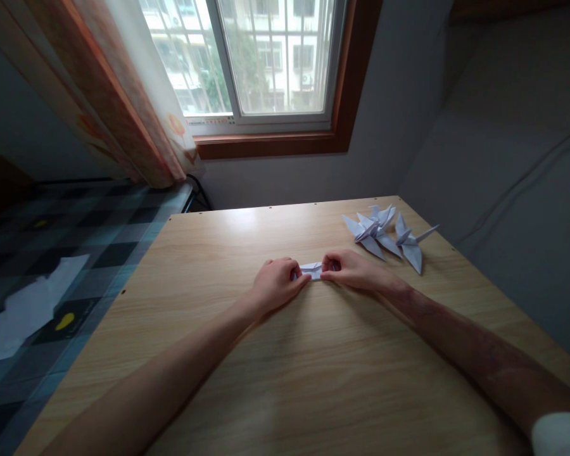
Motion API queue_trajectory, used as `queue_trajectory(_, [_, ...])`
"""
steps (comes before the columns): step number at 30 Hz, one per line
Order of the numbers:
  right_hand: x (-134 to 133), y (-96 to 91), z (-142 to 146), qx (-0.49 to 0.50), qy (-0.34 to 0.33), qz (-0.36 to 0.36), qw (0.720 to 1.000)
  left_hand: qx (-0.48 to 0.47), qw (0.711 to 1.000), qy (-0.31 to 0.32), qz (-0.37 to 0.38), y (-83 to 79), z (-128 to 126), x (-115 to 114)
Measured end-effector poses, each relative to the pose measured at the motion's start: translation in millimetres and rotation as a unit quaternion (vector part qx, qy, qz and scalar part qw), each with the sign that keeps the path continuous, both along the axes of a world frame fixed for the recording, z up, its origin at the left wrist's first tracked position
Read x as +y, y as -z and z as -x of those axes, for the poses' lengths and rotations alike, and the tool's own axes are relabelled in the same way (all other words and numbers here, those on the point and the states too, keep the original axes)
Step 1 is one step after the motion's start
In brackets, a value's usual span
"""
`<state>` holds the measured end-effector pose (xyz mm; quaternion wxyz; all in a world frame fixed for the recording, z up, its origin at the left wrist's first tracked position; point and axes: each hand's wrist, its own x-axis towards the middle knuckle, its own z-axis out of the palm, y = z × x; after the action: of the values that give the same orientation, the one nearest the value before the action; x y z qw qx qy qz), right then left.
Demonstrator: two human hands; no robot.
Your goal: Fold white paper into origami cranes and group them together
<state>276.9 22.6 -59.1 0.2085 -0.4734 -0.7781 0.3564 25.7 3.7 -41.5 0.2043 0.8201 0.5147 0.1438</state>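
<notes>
On the surface, between both hands, lies the paper. Left hand and right hand each pinch one end in a closed grip. Risk: uneven pull may tear or skew it. Cranes sit right of the grip.

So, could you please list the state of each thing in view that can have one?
Left hand: pinching the folded paper's left end.
Right hand: pinching its right end.
Folded paper: small, flat on the table, partly folded.
Paper cranes: finished, clustered by the right edge.
Window: shut.
Curtain: drawn aside.
</notes>
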Motion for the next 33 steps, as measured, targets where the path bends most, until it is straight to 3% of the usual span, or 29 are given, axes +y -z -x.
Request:
queue_trajectory(13, [5.6,7.4,-3.0,0.01,-0.004,0.019,1.0,-0.005,1.0,0.014,0.005,5.5,5.0,6.5])
queue_trajectory(19, [10.5,15.1,-6.5,0.048,-0.005,0.048,0.998,-0.064,0.996,0.037,0.056,14.5,17.9,19.1])
queue_trajectory(26, [17.1,27.4,-10.3,0.123,0.006,0.102,0.987,-0.104,0.988,0.057,0.096,13.3,21.4,22.5])
queue_trajectory(33, [17.8,22.3,-15.8,0.139,-0.005,0.137,0.981,-0.126,0.982,0.068,0.12,12.0,23.9,24.8])
